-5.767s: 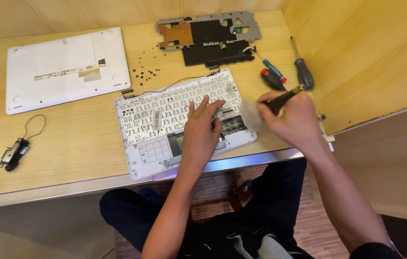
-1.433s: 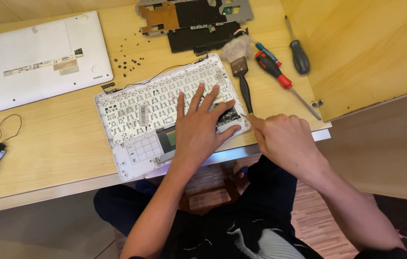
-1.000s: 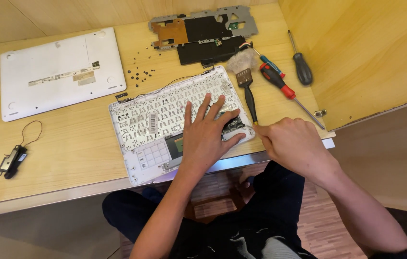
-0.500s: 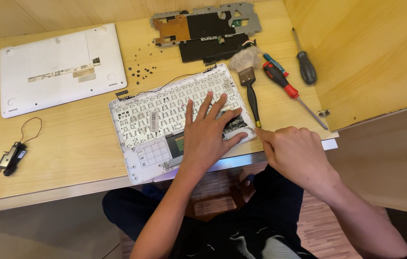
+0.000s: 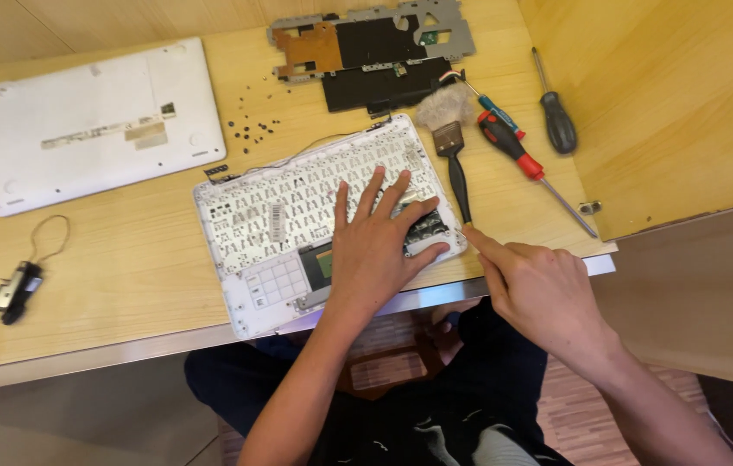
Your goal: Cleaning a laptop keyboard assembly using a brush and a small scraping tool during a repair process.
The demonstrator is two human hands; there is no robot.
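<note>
Desk (image 5: 125, 276): pale wood, wooden partition right of it.
Left hand (image 5: 375, 255): spread flat on the white keyboard shell (image 5: 289, 216).
Right hand (image 5: 543, 289): loosely curled, forefinger at the brush (image 5: 453, 151) handle's end.

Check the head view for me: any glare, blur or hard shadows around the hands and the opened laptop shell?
Head view: even, warm light, no glare on the white keyboard shell. Left hand lies flat on it, sharp, with only a soft shadow. Right hand at the desk edge is slightly soft at the fingertip. Brush and loose screws are crisp.
</note>
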